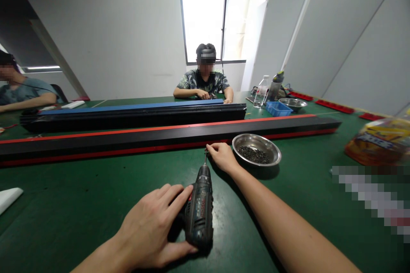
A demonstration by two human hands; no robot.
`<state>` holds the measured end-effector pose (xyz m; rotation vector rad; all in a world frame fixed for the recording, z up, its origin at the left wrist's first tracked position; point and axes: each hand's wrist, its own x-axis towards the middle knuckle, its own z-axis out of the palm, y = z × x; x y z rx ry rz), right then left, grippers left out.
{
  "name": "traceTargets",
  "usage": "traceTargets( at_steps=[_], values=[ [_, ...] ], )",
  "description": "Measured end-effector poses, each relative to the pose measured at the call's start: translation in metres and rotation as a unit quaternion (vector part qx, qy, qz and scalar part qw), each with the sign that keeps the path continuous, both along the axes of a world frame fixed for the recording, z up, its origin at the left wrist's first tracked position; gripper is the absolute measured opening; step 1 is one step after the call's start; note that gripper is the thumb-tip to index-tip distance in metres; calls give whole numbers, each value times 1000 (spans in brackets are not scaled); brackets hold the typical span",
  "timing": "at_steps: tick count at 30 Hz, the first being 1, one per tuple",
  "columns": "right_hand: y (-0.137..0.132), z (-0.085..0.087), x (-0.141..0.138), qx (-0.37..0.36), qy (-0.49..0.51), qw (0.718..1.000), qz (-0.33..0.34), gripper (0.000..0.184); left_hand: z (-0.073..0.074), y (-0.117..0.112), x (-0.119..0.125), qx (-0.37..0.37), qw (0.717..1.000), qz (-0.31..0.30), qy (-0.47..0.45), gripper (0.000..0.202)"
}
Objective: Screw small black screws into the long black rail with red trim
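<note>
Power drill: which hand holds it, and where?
The left hand grips the drill at its side and rear. The right hand is at the bit; whether it pinches anything is unclear.

Bare left hand (150, 219), bare right hand (223, 157), tapering forearms (285, 226) (also bare)

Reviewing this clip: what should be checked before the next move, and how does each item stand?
1. Left hand holding the drill: ok.
2. Right hand at the tip of the bit: ok.
3. Small piece seated on the tip: cannot tell, too small.
4. Bowl of small dark pieces beside the right hand: ok.
5. Tip apart from the red-and-black bar: cannot tell from this view.
</note>
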<state>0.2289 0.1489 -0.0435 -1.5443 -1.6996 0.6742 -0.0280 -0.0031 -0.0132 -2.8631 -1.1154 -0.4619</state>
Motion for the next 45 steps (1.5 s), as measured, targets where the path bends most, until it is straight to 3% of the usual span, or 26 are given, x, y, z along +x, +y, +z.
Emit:
traceTargets(
  at_steps=[7,13,19,45],
  values=[
    [-1,2,-1,19,-39,999,-3,42,0,-1,1,-5,1000,-1,1,92],
    [-1,-1,0,76,9,996,-36,39,0,-1,0,0,1000,-2,-6,94],
    [-1,-3,0,60,64,996,-15,49,-1,1,1,1,1000,-4,-3,94],
    [3,-6,1,-3,172,985,25,47,3,0,2,7,1000,-6,5,95]
  ],
)
